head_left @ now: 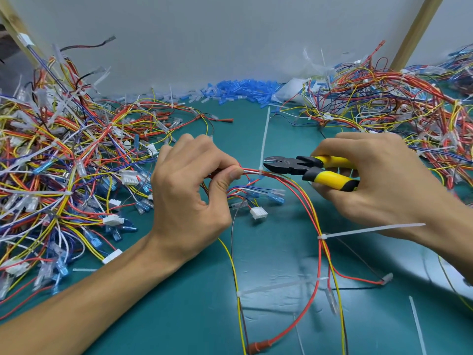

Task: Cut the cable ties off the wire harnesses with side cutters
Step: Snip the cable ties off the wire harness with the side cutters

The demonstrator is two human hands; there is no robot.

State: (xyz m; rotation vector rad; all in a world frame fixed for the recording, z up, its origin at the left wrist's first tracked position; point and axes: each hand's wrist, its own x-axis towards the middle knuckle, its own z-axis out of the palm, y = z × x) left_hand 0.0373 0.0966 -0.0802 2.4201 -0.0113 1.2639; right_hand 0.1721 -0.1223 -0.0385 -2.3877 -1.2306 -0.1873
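Note:
My left hand (190,185) pinches a wire harness (311,208) of red, yellow and white wires above the green mat. A white cable tie (264,139) wraps the bundle just right of my thumb, its tail standing straight up. My right hand (378,180) grips the yellow-and-black handles of the side cutters (304,168). Their dark jaws are slightly parted and point left, right beside the tie's head. Further down the same harness sit two more ties, one with a tail (371,229) pointing right and one blurred (279,285) lower down.
A big tangle of harnesses (58,160) fills the left side and another pile (399,98) the back right. Blue connector sleeves (243,89) lie heaped against the grey wall. A loose cut tie (417,326) lies at the lower right on the green mat (158,316).

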